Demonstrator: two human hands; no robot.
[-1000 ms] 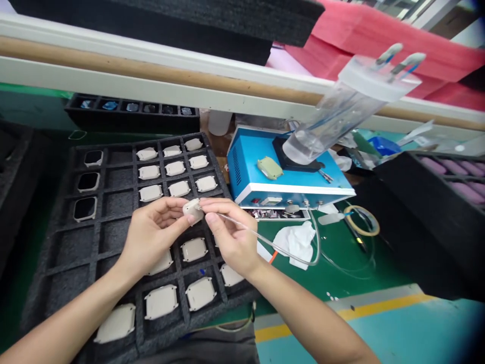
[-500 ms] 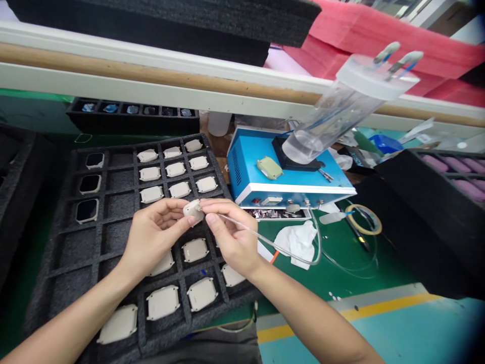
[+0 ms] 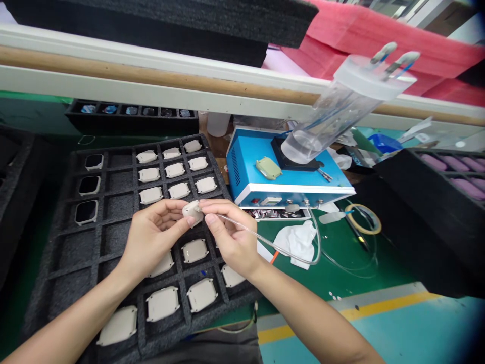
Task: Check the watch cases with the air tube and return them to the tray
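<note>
One beige watch case is gripped in the left hand above the black foam tray; one clear tube is pinched in the right hand, its end at the case. Three dark-screened watches sit in the tray's leftmost column, further beige cases in other compartments. One blue machine stands on the table, carrying a green case and a clear cylinder.

One held casing, three dark-screened watches, one blue machine.
</note>
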